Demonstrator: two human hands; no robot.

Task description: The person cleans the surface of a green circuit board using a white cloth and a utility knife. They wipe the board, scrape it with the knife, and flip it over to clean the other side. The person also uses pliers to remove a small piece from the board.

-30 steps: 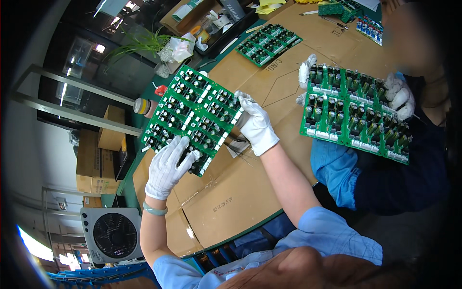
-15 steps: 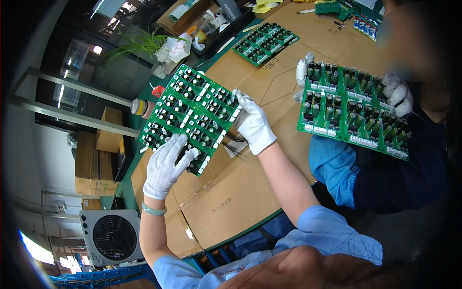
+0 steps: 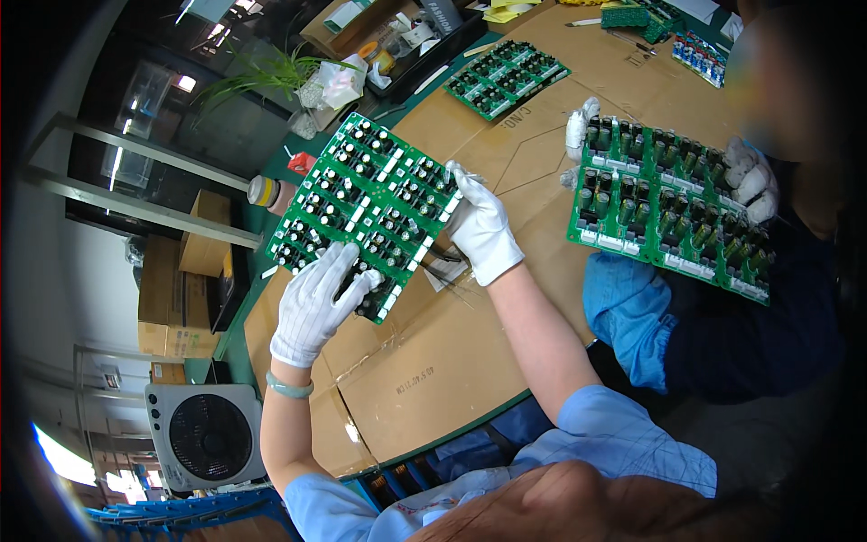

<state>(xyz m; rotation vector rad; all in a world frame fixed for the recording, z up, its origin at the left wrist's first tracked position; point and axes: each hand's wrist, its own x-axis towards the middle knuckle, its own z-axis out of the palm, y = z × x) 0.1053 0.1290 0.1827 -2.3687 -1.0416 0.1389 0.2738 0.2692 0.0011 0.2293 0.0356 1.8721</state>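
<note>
In front of me a green circuit board [image 3: 363, 203] is tilted up, carrying rows of small black, silver-topped capacitors and white connectors. My right hand [image 3: 486, 231], in a white glove, grips its right edge. The white-gloved fingers of my left hand [image 3: 316, 305] are bent onto the components along the lower edge, thumb a little apart from them. What lies under those fingertips is hidden. At the right, a co-worker's gloved hands [image 3: 751, 183] hold another green circuit board [image 3: 655, 260] with taller capacitors.
Cardboard sheets [image 3: 433, 339] cover the green table. Farther back lies another populated circuit board [image 3: 506, 77], near stacked boards [image 3: 632, 18] and a blue-and-white component board [image 3: 698, 59]. A potted plant [image 3: 262, 79] and a tape roll [image 3: 262, 191] stand left; a box fan [image 3: 209, 436] is lower left.
The whole view has shifted slightly. My board has tilted a little, while both my hands stay at the same places on it. The co-worker's board is nearly still.
</note>
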